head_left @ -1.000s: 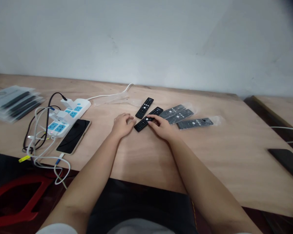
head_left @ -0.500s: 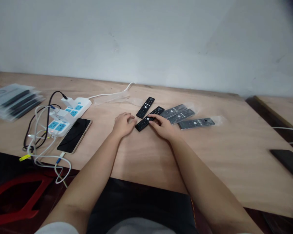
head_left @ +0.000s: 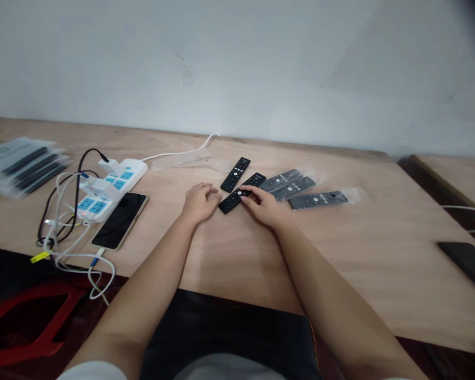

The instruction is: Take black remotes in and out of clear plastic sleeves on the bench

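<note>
A black remote control (head_left: 230,203) lies slantwise on the wooden table, its buttons facing up. My right hand (head_left: 263,205) is on it, index finger across its top and thumb at its near side. Left of that remote, my left hand (head_left: 200,201) rests on the tabletop with fingers loosely bent and thumb apart, holding nothing. Just behind lies a second bare remote (head_left: 236,174), untouched. Beyond my right hand are two remotes in clear plastic sleeves, a rear one (head_left: 282,180) and a front one (head_left: 295,188), overlapping. A third sleeved remote (head_left: 319,200) lies farther right.
To the left are a white power strip (head_left: 136,168) with plugs and tangled cables, and a dark-screened phone (head_left: 121,219). Several sleeved items (head_left: 19,163) are stacked at far left. Empty clear plastic (head_left: 193,160) lies toward the wall. A dark flat object (head_left: 465,261) sits at the right.
</note>
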### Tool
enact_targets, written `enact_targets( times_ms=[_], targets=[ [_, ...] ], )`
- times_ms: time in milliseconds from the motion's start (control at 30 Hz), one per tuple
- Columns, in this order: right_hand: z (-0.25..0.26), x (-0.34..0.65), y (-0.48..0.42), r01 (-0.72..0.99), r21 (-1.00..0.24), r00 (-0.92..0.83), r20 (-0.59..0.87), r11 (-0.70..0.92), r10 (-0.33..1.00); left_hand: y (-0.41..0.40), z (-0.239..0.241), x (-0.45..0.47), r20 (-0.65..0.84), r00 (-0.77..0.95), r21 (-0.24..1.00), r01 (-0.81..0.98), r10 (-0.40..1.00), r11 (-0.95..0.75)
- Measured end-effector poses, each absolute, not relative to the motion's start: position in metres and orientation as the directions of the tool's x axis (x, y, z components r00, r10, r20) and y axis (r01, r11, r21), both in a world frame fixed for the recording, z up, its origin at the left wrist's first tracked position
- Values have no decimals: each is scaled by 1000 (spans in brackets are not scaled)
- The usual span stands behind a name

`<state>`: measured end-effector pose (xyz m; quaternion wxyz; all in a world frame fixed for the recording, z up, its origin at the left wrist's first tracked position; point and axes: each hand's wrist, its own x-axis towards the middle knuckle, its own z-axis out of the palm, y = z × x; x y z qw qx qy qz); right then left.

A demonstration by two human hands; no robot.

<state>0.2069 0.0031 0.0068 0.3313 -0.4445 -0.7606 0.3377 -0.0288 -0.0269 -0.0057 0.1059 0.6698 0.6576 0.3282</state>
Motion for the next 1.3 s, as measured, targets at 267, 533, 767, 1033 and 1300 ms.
enact_targets(
  times_ms=[267,533,767,1033,1300],
  targets=[
    [7,207,3,449,-812,-379,204,372,902,-27,-4,-28,309,-74,573,810,948,-124],
    [6,207,3,441,-818,-382,200,368,902,-27,-4,-28,300,-73,576,809,951,-120],
    [7,207,3,444,-818,-392,189,365,900,-29,-1,-27,276,-72,584,805,958,-107],
    [6,207,3,469,-804,-374,194,365,907,-31,1,-25,263,-43,578,807,964,-122],
    [6,207,3,466,-792,-391,216,395,894,-33,5,-24,236,-37,578,809,971,-110]
  ],
)
